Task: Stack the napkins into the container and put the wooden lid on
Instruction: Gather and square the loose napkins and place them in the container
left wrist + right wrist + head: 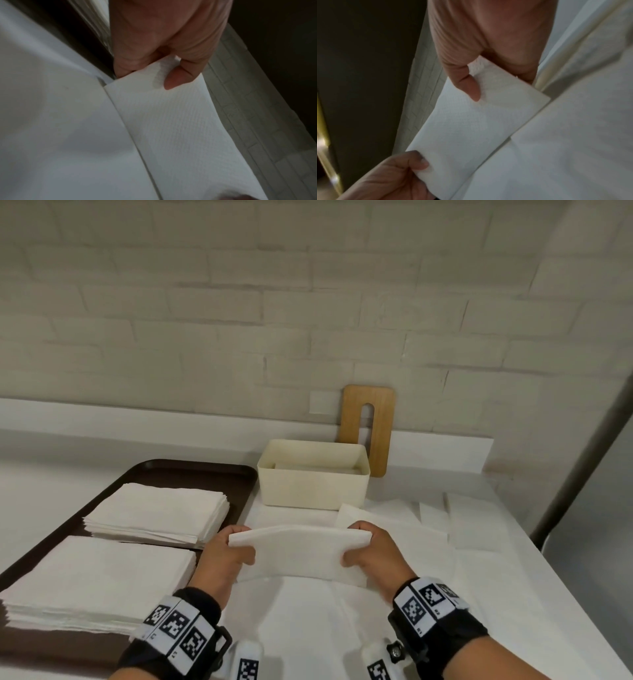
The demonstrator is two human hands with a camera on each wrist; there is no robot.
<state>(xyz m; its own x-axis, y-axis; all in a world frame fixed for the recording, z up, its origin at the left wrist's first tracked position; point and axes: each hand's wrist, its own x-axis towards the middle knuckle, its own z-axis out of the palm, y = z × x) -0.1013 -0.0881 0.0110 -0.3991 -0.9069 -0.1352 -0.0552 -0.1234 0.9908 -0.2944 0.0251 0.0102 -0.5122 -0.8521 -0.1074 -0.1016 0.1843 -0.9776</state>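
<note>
A: Hands first. What've you got?

B: Your left hand [224,556] grips the left end of a folded napkin wad [299,553], thumb on the near face, fingers curled behind. Your right hand [371,553] does the same on the right end. The wad bows upward between them.

A: Wrist views agree?

B: Yes. In the left wrist view your left hand [164,44] pinches the napkin wad [180,121] between thumb and fingers at its corner. In the right wrist view your right hand [486,44] pinches the wad [471,128] the same way, and your left hand [393,175] shows at the other end. Both hands clamped on it, neither loose.

A: Is it lifted?

B: Looks held above the table [513,594], over loose flat napkins [428,529] spread there. Can't tell if the lower edge touches them.

A: Container?

B: Cream container [313,477] is far from your hands, centre, open on top, with something pale lying low inside. The wooden lid [370,426] leans upright against the brick wall [308,302] just behind the container's right far corner, slot showing.

A: Anything else?

B: Dark tray [191,470] to the left, holding two napkin stacks: a far stack [157,513] and a near stack [92,580]. The tray's right edge is near the container. Nothing stands between your hands and the container except the loose napkins on the table.
</note>
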